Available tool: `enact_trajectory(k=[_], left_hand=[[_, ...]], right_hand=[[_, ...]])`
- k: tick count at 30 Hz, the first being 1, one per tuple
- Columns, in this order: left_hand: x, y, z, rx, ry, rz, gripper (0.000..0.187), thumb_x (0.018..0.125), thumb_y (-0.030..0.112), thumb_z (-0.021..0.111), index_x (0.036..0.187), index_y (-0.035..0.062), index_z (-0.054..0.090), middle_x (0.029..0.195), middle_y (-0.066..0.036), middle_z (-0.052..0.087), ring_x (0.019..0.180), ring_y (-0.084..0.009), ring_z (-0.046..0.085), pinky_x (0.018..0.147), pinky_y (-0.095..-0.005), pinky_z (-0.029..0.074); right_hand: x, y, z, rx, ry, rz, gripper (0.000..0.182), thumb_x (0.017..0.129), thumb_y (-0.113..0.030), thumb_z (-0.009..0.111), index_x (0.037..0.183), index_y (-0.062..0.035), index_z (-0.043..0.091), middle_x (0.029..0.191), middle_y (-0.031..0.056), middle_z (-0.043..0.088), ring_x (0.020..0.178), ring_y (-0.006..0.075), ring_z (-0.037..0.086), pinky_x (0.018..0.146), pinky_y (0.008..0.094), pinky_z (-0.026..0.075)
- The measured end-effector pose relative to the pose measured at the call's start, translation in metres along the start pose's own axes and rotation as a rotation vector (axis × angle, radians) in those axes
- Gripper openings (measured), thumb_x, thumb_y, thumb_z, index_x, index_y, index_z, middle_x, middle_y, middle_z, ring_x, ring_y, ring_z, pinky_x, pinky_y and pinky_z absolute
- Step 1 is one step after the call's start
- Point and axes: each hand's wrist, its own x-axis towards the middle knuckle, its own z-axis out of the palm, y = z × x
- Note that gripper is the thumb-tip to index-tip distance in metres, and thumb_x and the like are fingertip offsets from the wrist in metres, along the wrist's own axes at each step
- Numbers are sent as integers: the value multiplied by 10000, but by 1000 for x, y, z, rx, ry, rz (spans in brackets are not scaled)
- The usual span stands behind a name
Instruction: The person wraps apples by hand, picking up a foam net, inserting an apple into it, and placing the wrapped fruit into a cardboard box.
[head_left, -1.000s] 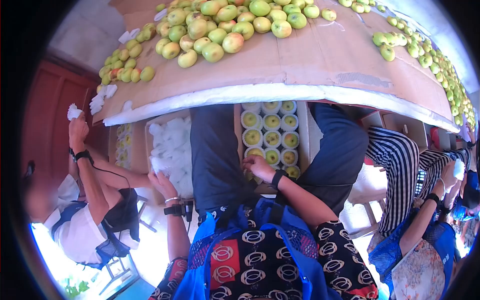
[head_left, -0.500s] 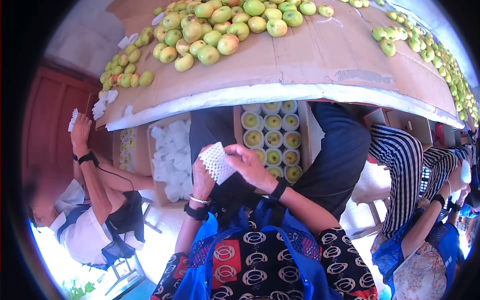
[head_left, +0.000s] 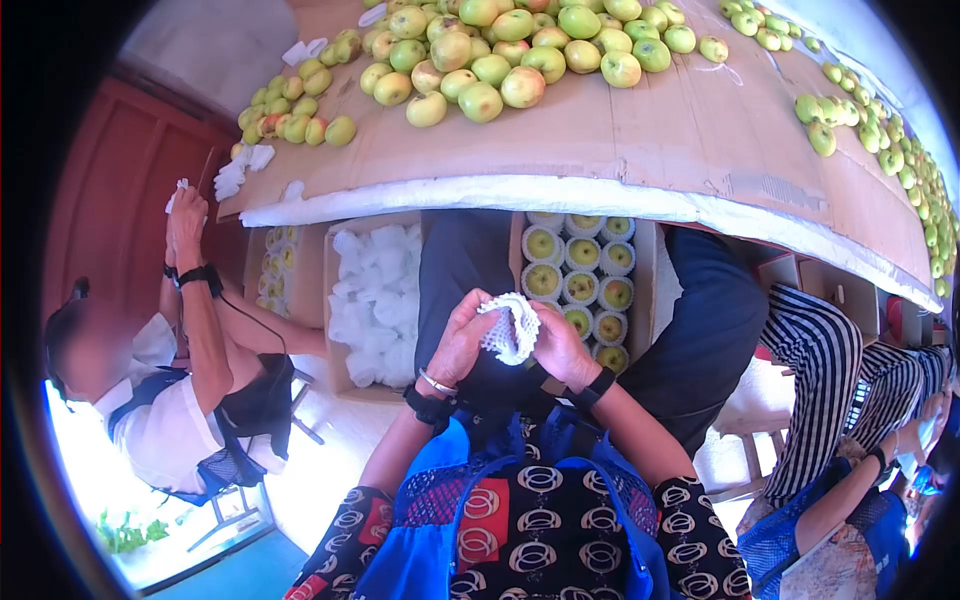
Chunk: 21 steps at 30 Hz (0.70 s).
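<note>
Foam net sleeve (head_left: 510,326): gripped between left hand (head_left: 462,338) and right hand (head_left: 560,345), bunched where earlier spread flat, hands drawn closer; held above box of wrapped apples (head_left: 583,283), below surface (head_left: 640,130).

A long table (head_left: 690,130) covered with brown cardboard and edged with white padding is seen across the upper part of the view, with green apples (head_left: 480,55) heaped on it. A dark red wooden door (head_left: 120,190) is set in a pale wall (head_left: 210,45) at the left, and a light floor (head_left: 320,460) is lit brightly by daylight from the lower left. Open cardboard boxes (head_left: 310,290) are placed beneath the table edge, and a wooden stool (head_left: 755,430) is seen at the right.
</note>
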Motion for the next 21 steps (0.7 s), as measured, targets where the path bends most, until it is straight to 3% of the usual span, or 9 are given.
enact_trajectory(k=[2,3,4,5,7,9,13,16,21], left_hand=[[3,-15,-17,117,1,82,40,862,74,518,899,68,506,852,4,554,779,-56,518,692,-208,425],[1,-14,-12,206,71,104,65,839,71,519,904,64,521,824,9,538,757,-61,501,679,-209,421],[6,-16,-6,202,59,74,91,829,78,522,918,64,528,821,7,535,757,-69,501,674,-219,428],[6,-14,2,251,35,71,87,825,78,518,909,60,524,819,6,532,754,-70,498,677,-228,431],[19,-32,-12,560,-34,153,99,821,87,535,901,34,511,827,-16,522,781,-93,491,683,-255,433],[36,-46,-16,668,-105,123,125,816,89,542,916,26,502,837,-26,517,788,-106,489,687,-269,434],[65,-73,-12,501,-93,1,173,796,61,545,954,24,485,857,-35,526,778,-112,508,678,-270,443],[70,-81,-9,401,-80,-62,197,789,41,547,973,22,480,876,-43,535,771,-114,526,661,-264,449],[69,-87,-14,315,-50,-23,149,842,55,504,989,54,486,864,-24,547,731,-105,550,599,-249,456]], right_hand=[[0,0,15,16,129,-21,265,911,-211,439,1064,-28,556,1033,63,596,971,158,561,896,318,426],[-8,0,29,-423,83,-214,321,926,-268,413,1096,-34,553,1034,68,607,959,164,573,889,327,443],[-7,-5,22,-301,87,-98,239,819,-12,572,1057,-25,555,1005,80,604,925,170,569,829,332,458],[-15,-11,36,-491,189,-159,151,861,-102,541,995,-38,572,932,48,605,854,155,569,792,308,462],[9,22,-26,-333,217,-73,304,942,-303,375,901,-95,592,831,-4,577,743,74,528,668,270,451],[5,17,-39,-624,325,-75,265,929,-311,454,972,-76,568,914,16,551,852,93,502,747,261,435],[9,24,-82,-613,573,-274,241,915,-278,501,997,-56,551,897,15,552,805,79,511,733,262,439],[1,4,-71,-772,554,-444,255,913,-292,510,982,-51,559,864,8,557,758,74,509,721,259,436],[-11,-14,-37,-635,550,-185,257,894,-292,552,968,-45,563,856,1,560,766,66,505,703,239,423]])
